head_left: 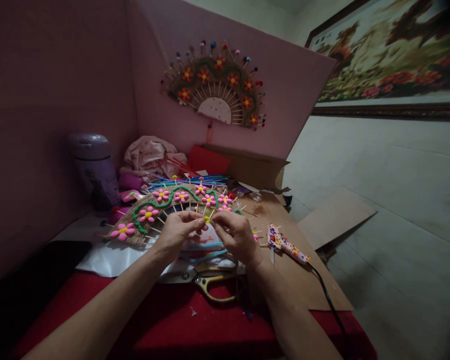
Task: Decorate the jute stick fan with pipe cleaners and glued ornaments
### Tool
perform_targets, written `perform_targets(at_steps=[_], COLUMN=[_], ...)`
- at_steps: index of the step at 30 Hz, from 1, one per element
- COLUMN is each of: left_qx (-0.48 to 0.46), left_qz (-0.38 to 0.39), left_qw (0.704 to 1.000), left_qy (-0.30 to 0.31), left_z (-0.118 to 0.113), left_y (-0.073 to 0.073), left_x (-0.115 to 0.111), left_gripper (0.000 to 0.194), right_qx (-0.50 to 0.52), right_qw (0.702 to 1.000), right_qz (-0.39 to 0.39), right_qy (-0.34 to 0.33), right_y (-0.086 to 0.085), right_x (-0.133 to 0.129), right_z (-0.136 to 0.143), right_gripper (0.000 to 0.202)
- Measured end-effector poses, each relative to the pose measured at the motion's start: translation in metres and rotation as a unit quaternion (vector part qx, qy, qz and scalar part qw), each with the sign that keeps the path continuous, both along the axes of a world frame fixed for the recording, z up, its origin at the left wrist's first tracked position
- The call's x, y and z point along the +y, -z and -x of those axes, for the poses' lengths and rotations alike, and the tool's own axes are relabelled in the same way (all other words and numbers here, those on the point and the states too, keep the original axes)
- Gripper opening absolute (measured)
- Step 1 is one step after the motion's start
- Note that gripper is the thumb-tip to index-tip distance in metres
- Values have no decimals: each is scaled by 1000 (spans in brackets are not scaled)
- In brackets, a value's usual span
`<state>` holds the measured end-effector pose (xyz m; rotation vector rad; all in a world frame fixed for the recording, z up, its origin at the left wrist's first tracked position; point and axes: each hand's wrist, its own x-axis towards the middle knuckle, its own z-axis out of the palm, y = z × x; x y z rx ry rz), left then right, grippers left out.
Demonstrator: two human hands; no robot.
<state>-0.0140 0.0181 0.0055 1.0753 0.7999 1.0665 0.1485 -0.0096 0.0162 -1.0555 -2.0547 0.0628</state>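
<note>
My left hand and my right hand meet in front of me, each with its fingertips pinched on a small yellow fuzzy piece. It resembles a bit of pipe cleaner or a pompom; its exact kind is too small to make out. Behind and beneath them lies a fan-shaped craft of twine and thin sticks, with pink flowers and a wavy green pipe cleaner on it. Its lower middle is partly hidden by my hands. Light blue strips lie just below my fingers.
Gold-handled scissors rest on the red cloth. At right, a flower-patterned glue gun with a black cord lies on cardboard. A purple tumbler stands at left. Behind, a finished-looking fan hangs on a pink panel.
</note>
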Motion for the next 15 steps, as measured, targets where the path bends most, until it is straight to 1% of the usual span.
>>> perform_targets(at_steps=[4, 9, 12, 15], left_qx=[11, 80, 112, 105], left_qz=[-28, -88, -110, -123], left_qw=[999, 992, 985, 980], left_qy=[17, 29, 67, 119], left_z=[0, 0, 1, 5], left_y=[0, -5, -7, -7], left_x=[1, -1, -1, -3], left_gripper=[26, 26, 26, 23], right_qx=[16, -4, -6, 49], right_qw=[1000, 1000, 1000, 997], right_qz=[1, -17, -10, 31], right_qy=[-3, -10, -29, -49], right_y=[-2, -3, -2, -1], right_x=[0, 2, 3, 3], right_z=[-2, -5, -6, -6], right_gripper=[11, 9, 10, 9])
